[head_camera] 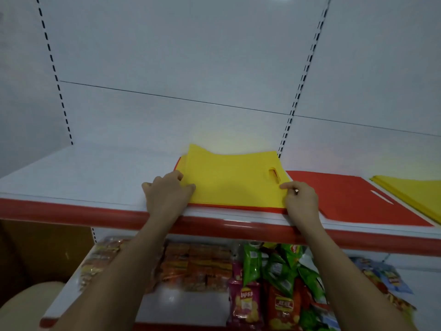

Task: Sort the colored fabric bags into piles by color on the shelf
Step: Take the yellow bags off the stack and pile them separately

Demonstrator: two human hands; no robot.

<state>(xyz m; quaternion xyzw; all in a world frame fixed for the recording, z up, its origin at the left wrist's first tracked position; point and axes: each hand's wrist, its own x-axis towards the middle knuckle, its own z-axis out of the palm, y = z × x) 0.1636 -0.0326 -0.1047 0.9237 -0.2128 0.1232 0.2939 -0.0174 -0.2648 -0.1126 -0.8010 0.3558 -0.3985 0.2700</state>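
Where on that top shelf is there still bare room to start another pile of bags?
The white top shelf is bare from its left upright to the left hand holding the mixed yellow-on-red stack. Rightwards it is crowded: the red fabric bag and the yellow fabric pile lie nearly edge to edge.

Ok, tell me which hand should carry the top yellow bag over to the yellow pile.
Right hand. It pinches the top yellow bag at its right edge, on the side toward the yellow pile at far right. The left hand would likely have to cross over.
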